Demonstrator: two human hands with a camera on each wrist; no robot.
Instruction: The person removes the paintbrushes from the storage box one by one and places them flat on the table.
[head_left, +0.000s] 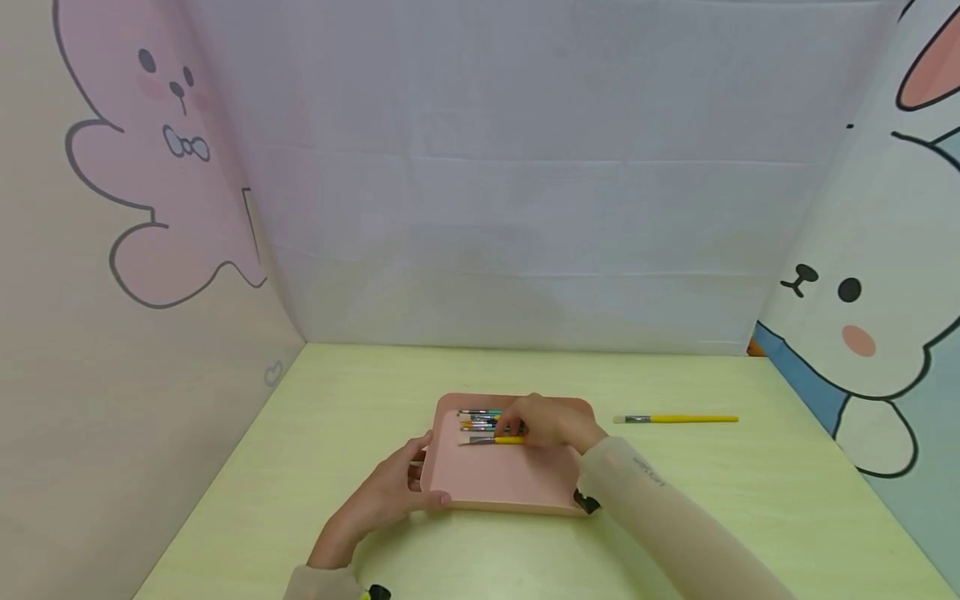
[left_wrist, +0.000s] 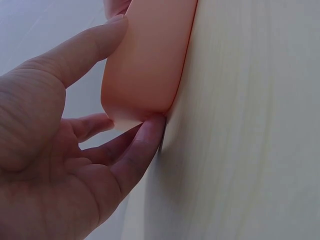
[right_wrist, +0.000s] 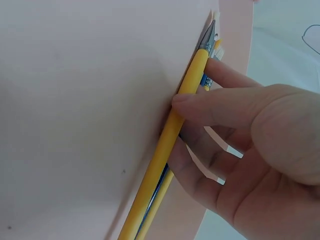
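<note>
A yellow-handled paintbrush (right_wrist: 172,125) lies within the pink tray (head_left: 495,482), bristles to the left on my head feed, pinched by the person's right hand (head_left: 546,419). My right wrist camera shows the thumb pressed to the handle below the metal ferrule, the index finger behind it and the remaining fingers curled close by; I cannot tell whether the brush touches the tray floor. Just beyond it, a cluster of slimmer paintbrushes (head_left: 474,423) sits toward the back of the tray, their handles partly hidden by the right hand; I cannot tell whether the fingers also grip any of these.

The person's left hand (head_left: 386,483) grasps the tray at its near left corner, thumb against the wall near the rim and fingertips against the lower edge in my left wrist view.

To the right of the tray and apart from it, a second yellow paintbrush (head_left: 692,419) lies on the pale table (head_left: 285,492). Behind stands a creased white sheet (head_left: 525,192), with a pink cartoon animal (head_left: 157,175) to the left and a white cartoon rabbit (head_left: 892,333) to the right.
</note>
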